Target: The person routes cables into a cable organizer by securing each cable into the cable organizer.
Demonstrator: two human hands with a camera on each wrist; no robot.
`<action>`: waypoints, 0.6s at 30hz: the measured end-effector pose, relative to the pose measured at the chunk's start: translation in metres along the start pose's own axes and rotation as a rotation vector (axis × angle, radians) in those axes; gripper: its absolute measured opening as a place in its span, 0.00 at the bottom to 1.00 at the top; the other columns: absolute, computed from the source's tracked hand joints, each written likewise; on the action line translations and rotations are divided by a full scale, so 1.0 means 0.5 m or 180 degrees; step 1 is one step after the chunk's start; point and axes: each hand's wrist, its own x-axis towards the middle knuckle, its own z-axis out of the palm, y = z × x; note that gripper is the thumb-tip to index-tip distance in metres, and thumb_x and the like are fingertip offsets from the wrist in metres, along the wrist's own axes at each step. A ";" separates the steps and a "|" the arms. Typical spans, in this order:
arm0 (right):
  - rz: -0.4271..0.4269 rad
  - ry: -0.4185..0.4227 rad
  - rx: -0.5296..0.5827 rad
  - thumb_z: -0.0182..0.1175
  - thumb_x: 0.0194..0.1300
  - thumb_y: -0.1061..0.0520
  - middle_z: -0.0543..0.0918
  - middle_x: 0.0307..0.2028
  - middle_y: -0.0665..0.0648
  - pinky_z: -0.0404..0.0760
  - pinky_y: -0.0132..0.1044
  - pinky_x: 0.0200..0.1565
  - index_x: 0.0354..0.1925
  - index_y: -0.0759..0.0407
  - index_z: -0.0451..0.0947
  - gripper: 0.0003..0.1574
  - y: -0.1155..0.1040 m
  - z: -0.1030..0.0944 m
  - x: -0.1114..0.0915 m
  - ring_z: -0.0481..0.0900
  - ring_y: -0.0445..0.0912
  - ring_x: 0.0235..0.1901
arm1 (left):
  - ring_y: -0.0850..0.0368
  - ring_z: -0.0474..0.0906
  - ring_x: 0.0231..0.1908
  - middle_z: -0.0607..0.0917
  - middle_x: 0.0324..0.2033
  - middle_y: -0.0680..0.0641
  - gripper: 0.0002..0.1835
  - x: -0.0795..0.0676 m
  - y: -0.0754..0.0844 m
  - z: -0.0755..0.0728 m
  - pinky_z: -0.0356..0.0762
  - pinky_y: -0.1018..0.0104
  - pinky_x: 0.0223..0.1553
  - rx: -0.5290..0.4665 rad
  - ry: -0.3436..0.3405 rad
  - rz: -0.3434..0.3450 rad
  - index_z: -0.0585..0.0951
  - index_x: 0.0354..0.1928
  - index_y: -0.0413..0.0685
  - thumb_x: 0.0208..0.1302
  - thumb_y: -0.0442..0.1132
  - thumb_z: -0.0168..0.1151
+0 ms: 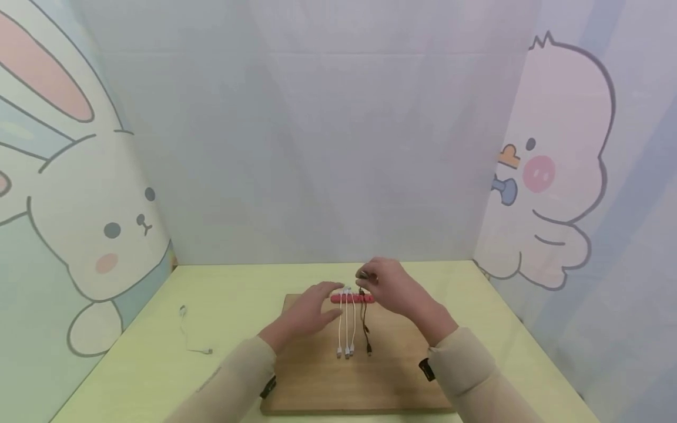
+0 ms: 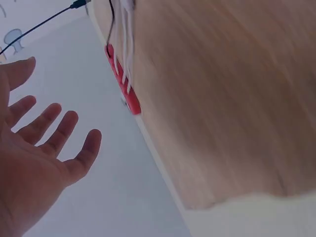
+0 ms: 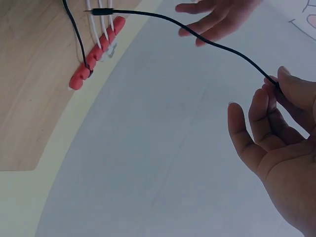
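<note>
My right hand [image 1: 390, 286] pinches one end of a thin black cable [image 3: 217, 45] between thumb and fingers, above the far edge of the board. The cable hangs in a curve to a slim jack-like plug [image 3: 101, 11] at its free end. A red slotted cable holder [image 3: 98, 51] lies along the board's far edge. Several white cables [image 1: 347, 329] and another black cable [image 3: 75, 33] sit in its slots, their lengths running toward me. To the holder's left, my left hand [image 1: 309, 308] is raised with its fingers spread, holding nothing.
The wooden board [image 1: 317, 385] rests on a pale yellow table [image 1: 233, 294]. A loose white cable [image 1: 185, 335] lies on the table left of the board. Pale curtains [image 1: 317, 147] with cartoon animals surround the table at the back and sides.
</note>
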 end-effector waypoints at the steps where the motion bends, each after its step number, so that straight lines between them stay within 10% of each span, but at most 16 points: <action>1: -0.0006 -0.0021 0.0029 0.63 0.66 0.57 0.82 0.38 0.50 0.82 0.36 0.41 0.43 0.56 0.84 0.08 -0.001 -0.004 0.000 0.80 0.40 0.37 | 0.49 0.70 0.65 0.72 0.67 0.52 0.31 0.000 0.011 0.007 0.70 0.47 0.63 -0.0139 -0.0021 0.0040 0.66 0.70 0.59 0.69 0.56 0.57; 18: 0.0293 0.0183 0.0552 0.66 0.64 0.54 0.83 0.35 0.48 0.81 0.38 0.40 0.46 0.51 0.79 0.12 0.038 -0.021 0.032 0.81 0.40 0.35 | 0.66 0.77 0.28 0.84 0.28 0.58 0.09 -0.009 0.075 0.092 0.77 0.71 0.32 -0.1075 -0.0275 -0.0063 0.85 0.38 0.52 0.68 0.47 0.61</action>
